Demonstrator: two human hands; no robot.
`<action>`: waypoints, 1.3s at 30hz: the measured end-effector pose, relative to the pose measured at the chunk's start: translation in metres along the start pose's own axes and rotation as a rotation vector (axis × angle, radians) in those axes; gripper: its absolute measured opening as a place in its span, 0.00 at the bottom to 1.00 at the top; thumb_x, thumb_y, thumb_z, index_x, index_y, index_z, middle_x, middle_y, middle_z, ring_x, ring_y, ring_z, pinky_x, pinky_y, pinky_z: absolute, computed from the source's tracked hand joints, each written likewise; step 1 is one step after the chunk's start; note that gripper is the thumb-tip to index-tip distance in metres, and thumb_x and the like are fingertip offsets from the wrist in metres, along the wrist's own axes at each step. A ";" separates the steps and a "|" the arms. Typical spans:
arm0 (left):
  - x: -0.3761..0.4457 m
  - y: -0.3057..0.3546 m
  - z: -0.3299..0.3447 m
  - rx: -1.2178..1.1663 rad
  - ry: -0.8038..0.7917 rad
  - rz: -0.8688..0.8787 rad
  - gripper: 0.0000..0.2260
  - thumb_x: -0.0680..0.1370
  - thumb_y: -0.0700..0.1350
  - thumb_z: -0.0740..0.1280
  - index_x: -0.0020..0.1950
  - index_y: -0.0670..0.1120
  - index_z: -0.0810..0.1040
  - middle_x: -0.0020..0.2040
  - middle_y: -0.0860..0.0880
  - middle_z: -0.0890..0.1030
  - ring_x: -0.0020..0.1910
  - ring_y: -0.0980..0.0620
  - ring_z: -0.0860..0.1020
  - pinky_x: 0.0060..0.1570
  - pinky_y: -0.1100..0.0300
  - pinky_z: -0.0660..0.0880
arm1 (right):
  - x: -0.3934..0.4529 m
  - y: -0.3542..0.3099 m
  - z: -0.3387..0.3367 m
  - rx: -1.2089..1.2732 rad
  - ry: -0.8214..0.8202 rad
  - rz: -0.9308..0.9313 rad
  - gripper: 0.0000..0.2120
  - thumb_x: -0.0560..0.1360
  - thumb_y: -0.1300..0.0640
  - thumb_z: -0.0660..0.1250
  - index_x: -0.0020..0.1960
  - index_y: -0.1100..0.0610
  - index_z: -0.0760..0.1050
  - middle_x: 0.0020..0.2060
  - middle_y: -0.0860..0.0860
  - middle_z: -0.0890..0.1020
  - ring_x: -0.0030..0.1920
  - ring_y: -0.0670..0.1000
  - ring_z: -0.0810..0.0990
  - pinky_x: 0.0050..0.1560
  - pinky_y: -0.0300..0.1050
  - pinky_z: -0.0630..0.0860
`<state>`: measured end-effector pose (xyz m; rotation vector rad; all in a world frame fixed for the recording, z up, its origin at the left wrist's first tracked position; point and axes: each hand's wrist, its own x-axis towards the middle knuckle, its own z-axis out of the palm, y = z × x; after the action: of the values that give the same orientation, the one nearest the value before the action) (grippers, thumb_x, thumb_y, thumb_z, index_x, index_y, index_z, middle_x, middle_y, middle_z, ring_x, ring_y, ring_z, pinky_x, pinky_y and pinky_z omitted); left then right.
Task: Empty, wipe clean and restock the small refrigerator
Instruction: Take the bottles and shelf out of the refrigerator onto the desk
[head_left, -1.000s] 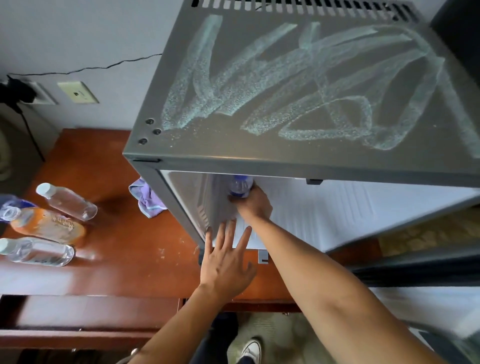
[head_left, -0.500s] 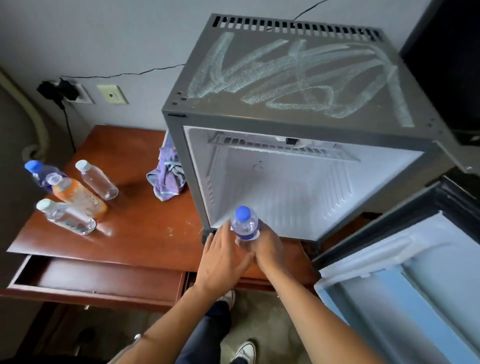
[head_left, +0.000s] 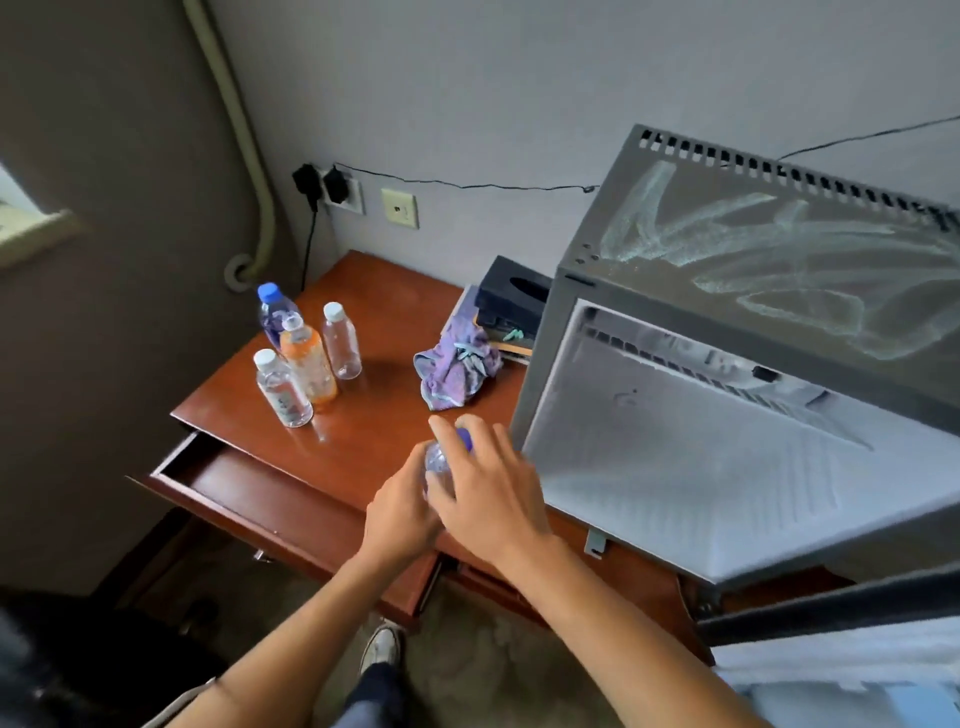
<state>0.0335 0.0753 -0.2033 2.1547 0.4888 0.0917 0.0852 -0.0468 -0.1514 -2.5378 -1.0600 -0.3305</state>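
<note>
Four bottles (head_left: 304, 358) stand upright in a cluster near the desk's (head_left: 363, 441) left corner. Right of them, a crumpled purple cloth (head_left: 457, 371) lies just beside the refrigerator's (head_left: 727, 415) left wall. Over the front edge, the left hand (head_left: 402, 512) and right hand (head_left: 488, 493) both curl around one blue-capped bottle (head_left: 441, 457), cap pointing away toward the wall, long axis roughly upright.
</note>
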 end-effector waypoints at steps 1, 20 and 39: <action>0.004 -0.004 -0.009 0.031 -0.003 -0.012 0.22 0.68 0.59 0.65 0.62 0.61 0.68 0.47 0.59 0.83 0.49 0.50 0.81 0.43 0.54 0.73 | 0.015 -0.007 0.005 -0.054 0.003 -0.059 0.16 0.75 0.48 0.68 0.61 0.52 0.77 0.54 0.53 0.78 0.50 0.55 0.78 0.37 0.49 0.79; 0.094 -0.098 -0.115 0.591 0.181 0.081 0.47 0.73 0.77 0.51 0.84 0.50 0.52 0.84 0.47 0.51 0.83 0.45 0.43 0.78 0.39 0.37 | 0.254 -0.042 0.105 -0.181 -0.398 0.008 0.09 0.84 0.53 0.62 0.56 0.59 0.74 0.54 0.58 0.74 0.50 0.65 0.80 0.47 0.56 0.76; 0.132 -0.110 -0.127 0.569 0.152 0.106 0.41 0.75 0.72 0.52 0.83 0.51 0.55 0.83 0.49 0.55 0.83 0.46 0.46 0.79 0.40 0.45 | 0.293 -0.015 0.142 -0.043 -0.600 0.146 0.31 0.83 0.57 0.62 0.82 0.48 0.55 0.83 0.50 0.49 0.79 0.57 0.58 0.70 0.55 0.70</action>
<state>0.0899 0.2798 -0.2300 2.7461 0.5333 0.1951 0.2873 0.2083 -0.1733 -2.8040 -1.0495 0.4851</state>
